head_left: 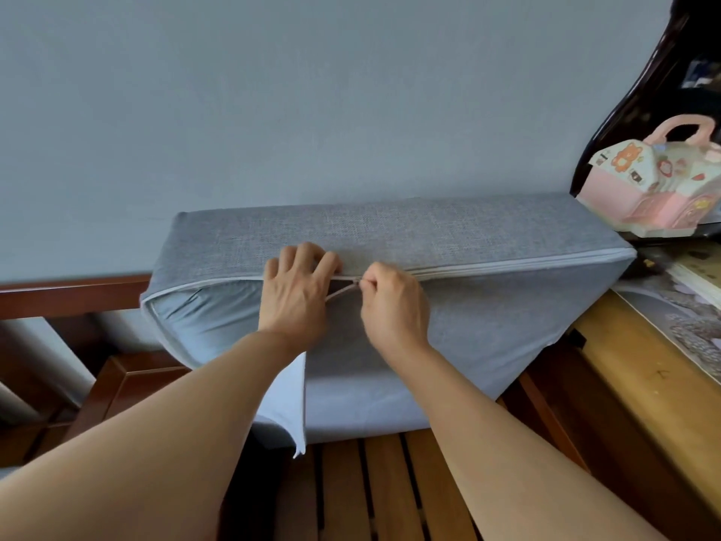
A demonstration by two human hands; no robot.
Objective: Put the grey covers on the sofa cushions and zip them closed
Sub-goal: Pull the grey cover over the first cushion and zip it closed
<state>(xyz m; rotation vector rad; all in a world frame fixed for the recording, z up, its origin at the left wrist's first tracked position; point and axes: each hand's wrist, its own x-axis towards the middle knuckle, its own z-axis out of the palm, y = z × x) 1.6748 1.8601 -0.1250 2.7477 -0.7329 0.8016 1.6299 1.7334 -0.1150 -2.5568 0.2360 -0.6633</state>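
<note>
A: What lies nearest you?

B: The wooden slats of the sofa frame, right below your forearms. The cushion stands on them on its long edge, leaning back against the wall.

A: And the cover?

B: The cover is on the cushion. A loose flap of it hangs down under your left forearm, pale lining showing.

A: Your hands?

B: Your right hand pinches the zip pull between thumb and fingertips. Your left hand is just beside it, fingers curled over the seam, gripping the fabric at the top edge.

A: How far is the zip?

B: To the right of the pull the zip is joined, up to the corner. To the left it gapes open, with the inner cushion visible.

A: Beyond that?

B: At the right, a table touches the cushion's end, and a pink toy house sits further back.
</note>
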